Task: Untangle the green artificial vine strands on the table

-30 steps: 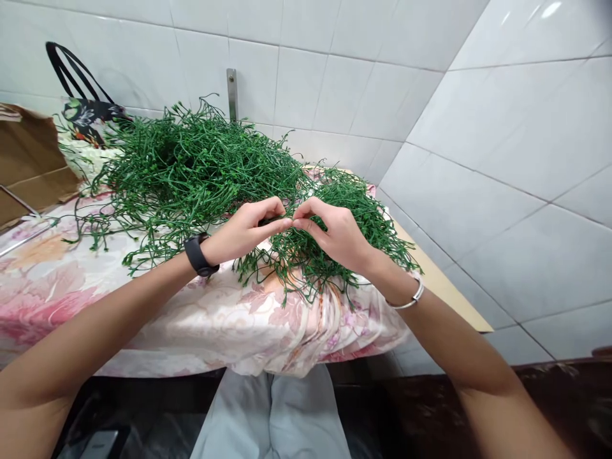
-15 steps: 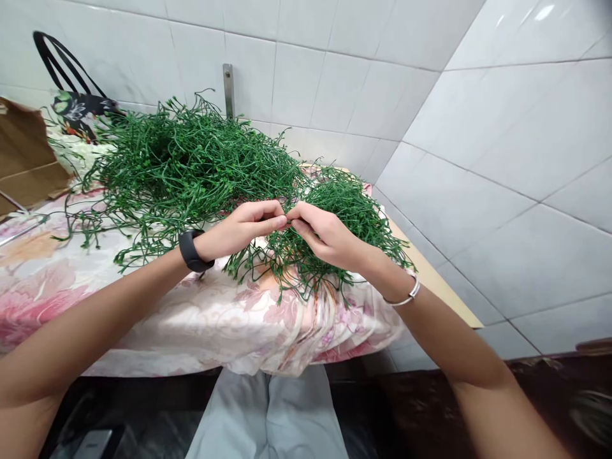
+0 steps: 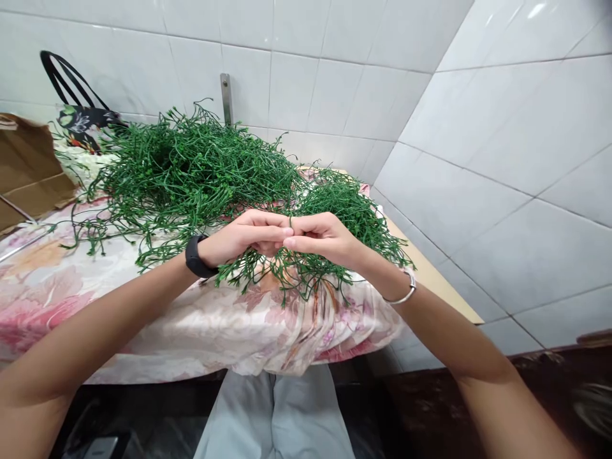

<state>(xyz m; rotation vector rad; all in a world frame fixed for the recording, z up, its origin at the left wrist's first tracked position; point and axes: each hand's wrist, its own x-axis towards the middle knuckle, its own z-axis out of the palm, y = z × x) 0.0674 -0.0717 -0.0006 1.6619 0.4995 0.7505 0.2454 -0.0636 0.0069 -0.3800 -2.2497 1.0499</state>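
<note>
My left hand [image 3: 255,234] and my right hand [image 3: 325,236] meet fingertip to fingertip over the table, both with closed fingers. A thin green stem [image 3: 291,220] shows between them, pinched from both sides; most of it is hidden by the fingers. Beneath and beyond my right hand spreads a smaller heap of green plastic-looking stems [image 3: 342,194] with little budded tips. The larger heap of stems [image 3: 201,169] lies behind my left hand, some strands straggling to the left.
A pink-flowered cloth [image 3: 191,325] covers the table, bunched at its front edge. Bare board [image 3: 430,280] shows at the right, against the tiled wall [image 3: 502,159]. At the far left are a brown cardboard box [image 3: 29,166], white material [image 3: 88,164] and a dark floral bag [image 3: 86,124].
Both hands have drawn closer together and sit slightly lower in view, with the fingers more curled. The camera has tilted a little upward; the heaps look unchanged.
</note>
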